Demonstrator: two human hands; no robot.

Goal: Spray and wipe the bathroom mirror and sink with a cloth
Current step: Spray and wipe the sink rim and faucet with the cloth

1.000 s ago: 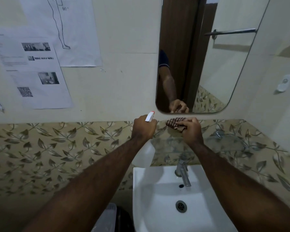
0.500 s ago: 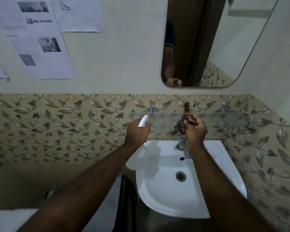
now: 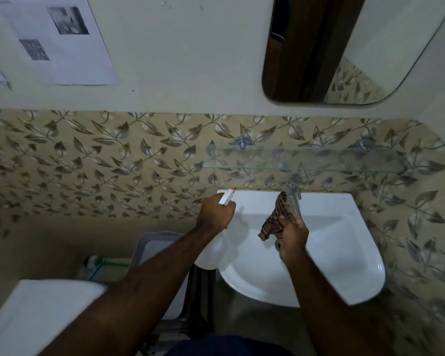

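Note:
My left hand point(image 3: 215, 214) grips a white spray bottle point(image 3: 211, 255) by its neck, its white nozzle with a red tip point(image 3: 226, 197) pointing up and right over the left rim of the white sink point(image 3: 344, 253). My right hand point(image 3: 292, 235) is closed on a brown striped cloth point(image 3: 274, 219), which hangs over the basin just left of the metal tap point(image 3: 293, 199). The drain is hidden behind my right hand. The mirror point(image 3: 344, 47) hangs on the wall above, at the upper right.
A glass shelf point(image 3: 306, 158) on metal pegs juts out over the tap. Printed sheets point(image 3: 54, 39) are taped to the wall at upper left. A grey bin point(image 3: 152, 242) stands left of the sink, a white toilet tank point(image 3: 39, 312) at lower left.
Both hands have come down from just under the mirror to the sink. The view has tilted down, so the mirror has slid up and the basin fills the middle.

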